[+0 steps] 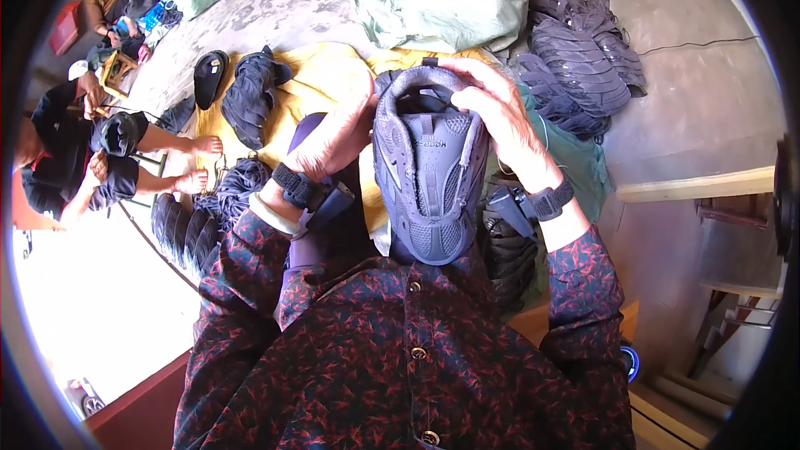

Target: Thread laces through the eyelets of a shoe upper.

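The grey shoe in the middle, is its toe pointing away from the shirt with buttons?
No, the grey shoe has its rounded toe toward the shirt, with its opening farther away.

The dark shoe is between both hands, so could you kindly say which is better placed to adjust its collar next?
Probably the right hand: it grasps the dark shoe at the collar, close to the heel tab. The left hand is at the shoe's left side, its fingertips hidden.

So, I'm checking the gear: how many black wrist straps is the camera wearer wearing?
2: one black strap behind the left hand, near a pale bangle; a second strap behind the right hand. Sleeves may hide more.
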Demonstrator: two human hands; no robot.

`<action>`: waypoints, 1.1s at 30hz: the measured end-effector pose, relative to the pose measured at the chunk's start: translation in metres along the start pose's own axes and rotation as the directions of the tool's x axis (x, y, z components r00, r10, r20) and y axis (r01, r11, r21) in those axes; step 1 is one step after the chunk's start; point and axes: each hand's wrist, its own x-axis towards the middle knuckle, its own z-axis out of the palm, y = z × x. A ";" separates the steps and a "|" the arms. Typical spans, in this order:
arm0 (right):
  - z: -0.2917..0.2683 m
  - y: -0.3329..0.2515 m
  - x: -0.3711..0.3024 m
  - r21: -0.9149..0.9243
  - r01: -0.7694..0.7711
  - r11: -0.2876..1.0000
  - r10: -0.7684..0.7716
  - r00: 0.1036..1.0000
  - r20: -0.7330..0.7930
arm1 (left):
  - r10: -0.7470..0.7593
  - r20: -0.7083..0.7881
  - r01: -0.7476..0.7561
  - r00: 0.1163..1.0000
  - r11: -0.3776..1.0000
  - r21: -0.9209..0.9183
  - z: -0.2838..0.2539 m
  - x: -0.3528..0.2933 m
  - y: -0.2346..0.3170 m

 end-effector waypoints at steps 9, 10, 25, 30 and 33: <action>0.000 0.033 0.016 0.159 -0.055 0.986 0.049 0.998 0.043 | -0.001 -0.015 0.002 1.000 0.994 0.105 0.017 -0.006 0.017; 0.001 0.036 0.017 0.165 -0.066 0.984 0.058 0.997 0.053 | -0.001 -0.052 0.007 0.999 0.993 0.117 0.013 -0.003 0.013; 0.006 0.089 0.025 0.423 -0.264 0.867 0.216 0.963 0.159 | 0.129 -0.174 0.124 0.976 0.325 0.937 0.007 0.005 0.015; 0.021 0.110 0.032 0.424 -0.176 0.888 0.115 0.979 0.167 | 0.151 -0.193 0.207 0.969 -0.078 0.975 -0.005 -0.007 0.014; 0.024 0.120 0.034 0.388 -0.131 0.912 0.074 0.985 0.157 | 0.146 -0.121 0.145 0.982 -0.168 0.975 -0.003 -0.012 0.017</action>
